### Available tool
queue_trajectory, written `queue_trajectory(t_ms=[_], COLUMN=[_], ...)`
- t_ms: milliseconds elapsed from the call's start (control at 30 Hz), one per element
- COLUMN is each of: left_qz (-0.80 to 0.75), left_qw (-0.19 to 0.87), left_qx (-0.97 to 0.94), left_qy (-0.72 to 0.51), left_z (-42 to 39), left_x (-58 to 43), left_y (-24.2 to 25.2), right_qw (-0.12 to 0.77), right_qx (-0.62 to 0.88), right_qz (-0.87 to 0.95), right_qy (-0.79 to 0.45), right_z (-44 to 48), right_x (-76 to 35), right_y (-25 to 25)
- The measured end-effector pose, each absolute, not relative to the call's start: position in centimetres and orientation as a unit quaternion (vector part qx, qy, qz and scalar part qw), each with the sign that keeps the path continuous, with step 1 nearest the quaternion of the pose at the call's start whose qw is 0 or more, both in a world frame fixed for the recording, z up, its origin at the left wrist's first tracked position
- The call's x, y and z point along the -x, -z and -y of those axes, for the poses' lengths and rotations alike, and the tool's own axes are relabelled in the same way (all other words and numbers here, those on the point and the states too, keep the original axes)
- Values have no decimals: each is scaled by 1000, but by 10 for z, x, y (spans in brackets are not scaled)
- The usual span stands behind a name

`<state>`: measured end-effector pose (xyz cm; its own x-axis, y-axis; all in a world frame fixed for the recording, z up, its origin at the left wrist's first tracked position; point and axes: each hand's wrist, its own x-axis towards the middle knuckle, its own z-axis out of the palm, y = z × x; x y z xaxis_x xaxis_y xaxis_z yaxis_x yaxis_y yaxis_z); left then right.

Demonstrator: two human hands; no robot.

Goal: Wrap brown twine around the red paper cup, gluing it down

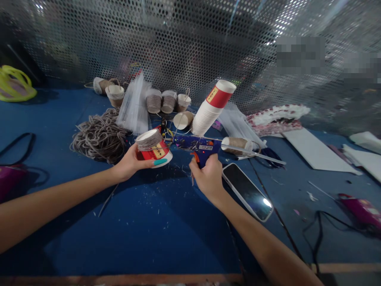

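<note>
My left hand (131, 163) is closed round a red and white paper cup (156, 152), tilted, with grey cord wound about one end. In my right hand (210, 174) is a blue glue gun (195, 145); its nozzle points left at the cup, close to the wound cord. Whether the tip touches the cup cannot be made out. A long clear glue stick (263, 154) juts from the gun's back. To the left of the cup lies a heap of grey cord (99, 137). Behind the gun leans a tall stack of paper cups (205, 117).
Several cord-wrapped cups (154, 101) line the back by a perforated metal screen (178, 47). Bundles of clear glue sticks (135, 107) lie among them. A phone (248, 191) rests right of my right hand. White boards (320, 153) and a purple device (361, 212) are further right.
</note>
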<state>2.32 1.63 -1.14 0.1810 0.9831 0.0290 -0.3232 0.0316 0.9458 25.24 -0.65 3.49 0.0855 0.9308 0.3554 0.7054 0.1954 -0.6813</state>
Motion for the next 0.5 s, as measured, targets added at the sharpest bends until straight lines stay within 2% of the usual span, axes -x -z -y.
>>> queue_trajectory(t_ms=[367, 500], left_qz=[-369, -356], left_qw=[619, 622], left_qx=[-454, -449], left_qy=[-525, -534], left_z=[-15, -16], left_x=[-25, -24], left_y=[6, 7], right_qw=[418, 448], right_qx=[634, 646], right_qz=[636, 576], right_qy=[-136, -222], right_z=[3, -3], right_x=[-253, -256], right_y=[-32, -31])
